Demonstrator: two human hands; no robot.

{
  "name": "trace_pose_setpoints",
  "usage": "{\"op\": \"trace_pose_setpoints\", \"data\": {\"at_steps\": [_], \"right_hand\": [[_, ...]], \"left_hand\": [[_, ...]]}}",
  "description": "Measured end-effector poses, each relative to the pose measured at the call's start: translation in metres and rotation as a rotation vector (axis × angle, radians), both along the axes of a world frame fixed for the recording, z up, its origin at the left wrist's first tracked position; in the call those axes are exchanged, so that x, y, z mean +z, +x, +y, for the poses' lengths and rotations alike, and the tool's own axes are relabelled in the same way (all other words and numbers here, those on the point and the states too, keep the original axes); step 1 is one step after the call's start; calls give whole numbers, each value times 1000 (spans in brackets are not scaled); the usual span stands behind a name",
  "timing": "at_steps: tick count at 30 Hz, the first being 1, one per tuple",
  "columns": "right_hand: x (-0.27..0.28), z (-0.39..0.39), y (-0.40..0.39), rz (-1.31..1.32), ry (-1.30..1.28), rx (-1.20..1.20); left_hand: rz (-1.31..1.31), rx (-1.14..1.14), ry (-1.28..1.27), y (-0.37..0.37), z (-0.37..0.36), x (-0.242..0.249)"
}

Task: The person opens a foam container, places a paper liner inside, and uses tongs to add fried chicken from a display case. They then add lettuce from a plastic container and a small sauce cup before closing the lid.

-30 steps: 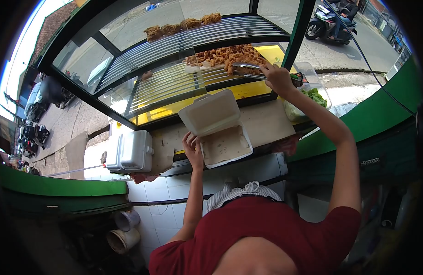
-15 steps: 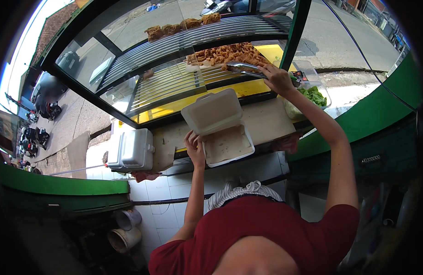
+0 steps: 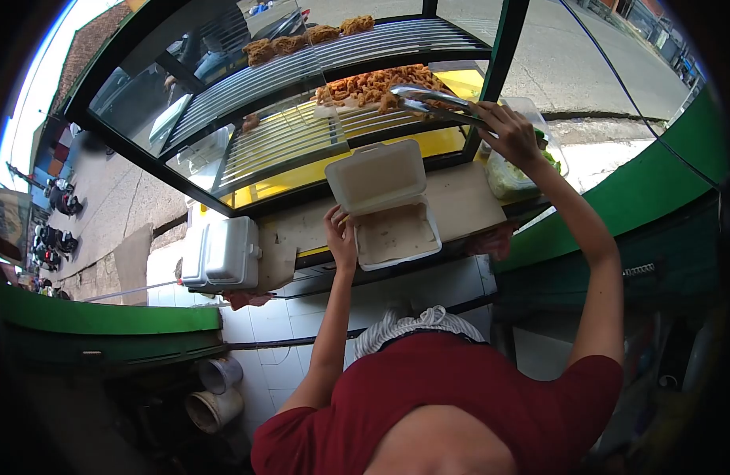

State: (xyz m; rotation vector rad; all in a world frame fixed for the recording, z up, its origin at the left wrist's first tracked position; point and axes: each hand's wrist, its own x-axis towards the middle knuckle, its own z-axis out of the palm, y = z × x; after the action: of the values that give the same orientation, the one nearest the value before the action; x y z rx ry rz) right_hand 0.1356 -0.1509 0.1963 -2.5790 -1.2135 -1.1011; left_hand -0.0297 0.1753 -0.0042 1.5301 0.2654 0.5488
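Note:
My left hand [image 3: 343,236] has its fingers closed on the left side of a white takeaway box [image 3: 374,176], near the hinge. The box stands open on the counter, lid tilted back, with no food visible inside. Metal tongs [image 3: 438,96] are gripped in my right hand [image 3: 510,134], reaching into the glass display case. At their tips is a golden-brown piece of fried food [image 3: 388,102]. Behind it lies a heap of fried chicken pieces [image 3: 355,87] on the lower rack.
Closed white takeaway boxes [image 3: 232,252] stand on the counter at left. Larger fried pieces [image 3: 324,34] line the upper rack [image 3: 357,54]. A clear tub of green leaves [image 3: 513,180] sits right of the case, behind my right forearm. The case's dark frame [image 3: 501,75] rises beside my right hand.
My right hand has drawn the tongs slightly back to the right, lifting the tips. My left hand stays on the box. Outside the glass, a person on a motorbike has come into view.

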Motion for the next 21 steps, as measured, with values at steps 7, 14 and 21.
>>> {"op": "trace_pose_setpoints", "data": {"at_steps": [7,14,21], "right_hand": [[14,-20,-34,-27,-16,73],[-26,-15,-61,-5,-136,246],[-77,-8,-62,42,-266,369]], "left_hand": [[8,-8,56,31,-12,-2],[29,20,-32,48,-14,-24],[62,10,-74,54,-9,-32]]}}
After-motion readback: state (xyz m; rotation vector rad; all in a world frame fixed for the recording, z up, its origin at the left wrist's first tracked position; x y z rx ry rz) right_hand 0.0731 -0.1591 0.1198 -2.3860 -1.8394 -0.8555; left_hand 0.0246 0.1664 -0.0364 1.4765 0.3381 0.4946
